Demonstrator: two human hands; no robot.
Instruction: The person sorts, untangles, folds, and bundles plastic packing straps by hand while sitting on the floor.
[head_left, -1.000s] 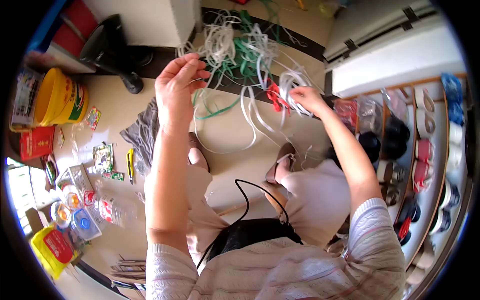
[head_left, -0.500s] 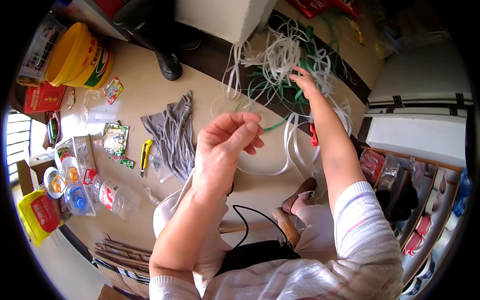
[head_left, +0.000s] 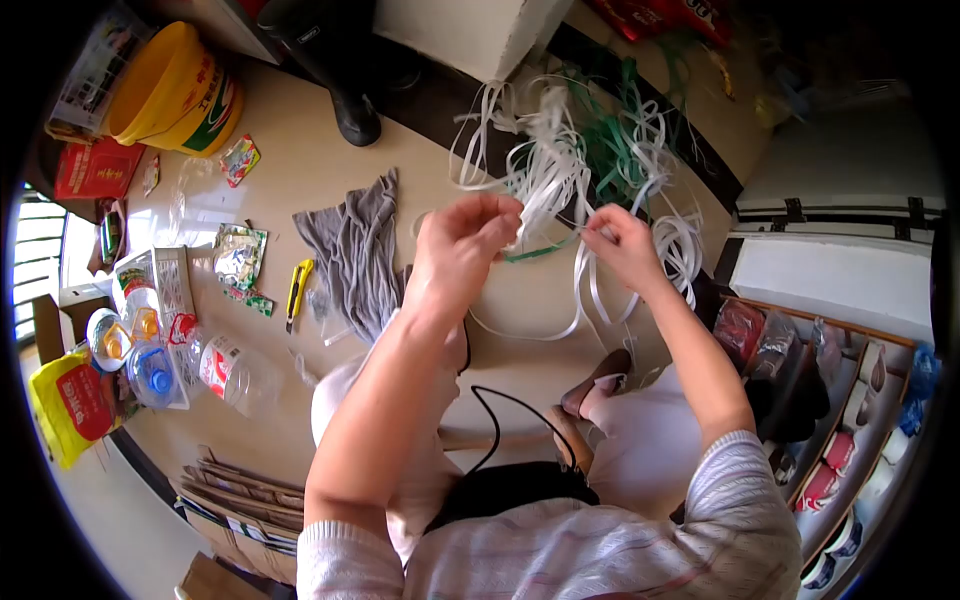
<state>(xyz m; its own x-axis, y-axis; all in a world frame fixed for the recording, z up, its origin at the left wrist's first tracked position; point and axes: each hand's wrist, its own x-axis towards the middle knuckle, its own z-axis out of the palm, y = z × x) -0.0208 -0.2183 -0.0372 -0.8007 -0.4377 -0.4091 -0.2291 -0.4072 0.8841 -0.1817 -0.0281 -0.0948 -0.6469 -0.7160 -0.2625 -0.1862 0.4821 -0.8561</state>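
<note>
A tangle of white plastic straps [head_left: 552, 165] rises from the floor toward my hands, its upper part blurred. My left hand [head_left: 466, 250] is closed in a pinch, and white strands run to its fingertips. Beside it, my right hand [head_left: 625, 245] pinches near a white strap that comes down from the tangle. A short stretch of green strap [head_left: 540, 251] shows between the two hands; whether either hand holds it, I cannot tell. More green straps [head_left: 612, 150] lie mixed into the pile behind. Fingertip contact is partly hidden.
On the left are a grey cloth [head_left: 355, 250], a yellow cutter knife [head_left: 298, 295], plastic bottles [head_left: 225, 368] and a yellow bucket [head_left: 180, 95]. A black boot [head_left: 352, 110] stands beyond. To the right is a shoe rack [head_left: 840, 430]. Folded cardboard [head_left: 235, 505] leans at lower left.
My right hand has come back from the pile toward my left hand, and its fingers have closed. White straps have been drawn nearer. My left hand stays pinched, shifted slightly.
</note>
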